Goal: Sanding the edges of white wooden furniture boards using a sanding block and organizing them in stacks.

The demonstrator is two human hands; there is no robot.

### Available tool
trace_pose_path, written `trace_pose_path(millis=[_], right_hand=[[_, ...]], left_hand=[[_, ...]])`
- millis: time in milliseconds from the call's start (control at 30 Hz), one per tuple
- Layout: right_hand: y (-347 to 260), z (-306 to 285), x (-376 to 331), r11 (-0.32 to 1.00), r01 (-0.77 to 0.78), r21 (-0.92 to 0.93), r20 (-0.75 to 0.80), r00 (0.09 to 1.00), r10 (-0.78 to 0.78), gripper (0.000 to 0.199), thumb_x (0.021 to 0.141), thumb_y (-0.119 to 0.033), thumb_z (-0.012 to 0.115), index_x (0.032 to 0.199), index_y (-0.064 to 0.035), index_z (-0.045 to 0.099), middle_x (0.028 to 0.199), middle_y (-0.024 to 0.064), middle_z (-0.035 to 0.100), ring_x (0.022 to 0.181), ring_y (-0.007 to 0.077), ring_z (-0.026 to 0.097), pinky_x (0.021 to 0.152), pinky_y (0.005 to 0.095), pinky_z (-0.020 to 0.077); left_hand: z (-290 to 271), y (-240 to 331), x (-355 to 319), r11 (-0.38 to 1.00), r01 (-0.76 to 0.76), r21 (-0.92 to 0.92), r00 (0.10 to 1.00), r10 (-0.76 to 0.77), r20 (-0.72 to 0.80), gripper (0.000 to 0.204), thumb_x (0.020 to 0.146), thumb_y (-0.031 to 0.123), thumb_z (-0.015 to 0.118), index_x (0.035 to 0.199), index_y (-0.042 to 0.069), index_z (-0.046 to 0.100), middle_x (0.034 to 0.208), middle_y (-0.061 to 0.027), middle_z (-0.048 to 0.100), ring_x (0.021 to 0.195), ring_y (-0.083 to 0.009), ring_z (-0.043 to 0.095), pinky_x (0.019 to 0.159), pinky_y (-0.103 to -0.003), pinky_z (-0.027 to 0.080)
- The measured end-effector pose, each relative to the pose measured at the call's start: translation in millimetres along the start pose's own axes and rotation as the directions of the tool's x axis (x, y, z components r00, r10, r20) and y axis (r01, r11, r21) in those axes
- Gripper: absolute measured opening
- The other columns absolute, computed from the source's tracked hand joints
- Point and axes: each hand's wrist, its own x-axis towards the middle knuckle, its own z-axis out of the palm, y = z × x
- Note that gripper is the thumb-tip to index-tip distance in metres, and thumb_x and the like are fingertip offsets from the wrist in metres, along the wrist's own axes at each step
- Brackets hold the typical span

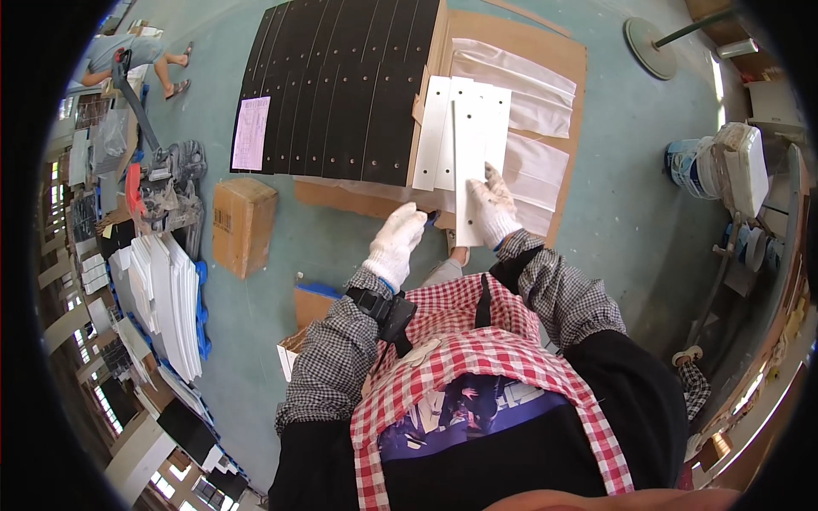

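Observation:
My right hand (494, 205), in a white work glove, grips the near end of a long white panel (468, 162) with small dark holes. That panel lies at a slight angle over other white panels (434, 140), beside the black stack. My left hand (399, 242), gloved too, is held apart from the panels at the near edge of the stack, its fingers pressed together. Whether anything is between them is hidden. Ahead on the left are rows of black panels (341, 94) with holes, bearing a pink paper sheet (251, 134).
White foam sheets (520, 170) lie on cardboard (578, 98) at the right. A cardboard box (244, 223) sits on the floor at left, near a pallet jack (175, 187) and stacked white boards (166, 298). Another person (136, 58) is at far left; a bucket (688, 164) stands right.

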Motion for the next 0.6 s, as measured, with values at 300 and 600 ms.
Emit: trace_pose_path(millis=[300,600], right_hand=[[54.6,-73.9,96.8,0.953,-0.018,-0.303,-0.162,0.986,-0.033,0.048,0.093,-0.021,0.056,0.138,-0.0058,0.045,0.134,0.0120,0.056,0.122,0.0233,0.055,0.103,0.0309,0.0405],[26.7,-59.5,51.6,0.398,-0.208,-0.894,-0.151,0.974,0.171,0.055,0.092,-0.036,0.049,0.140,-0.0091,0.045,0.134,0.0184,0.055,0.122,0.0325,0.054,0.104,0.0392,0.0425]], left_hand=[[-120.0,-75.5,-82.0,0.957,0.252,-0.142,0.920,-0.283,-0.271,0.011,0.097,0.019,0.054,0.099,0.008,0.052,0.072,0.0032,0.044,0.055,-0.0060,0.035,0.055,-0.021,0.032],[-183.0,-137.7,-162.7,0.935,0.351,-0.041,0.860,-0.339,-0.382,0.053,0.092,0.036,0.060,0.131,0.002,0.048,0.126,-0.0140,0.056,0.107,-0.0239,0.056,0.099,-0.039,0.042]])
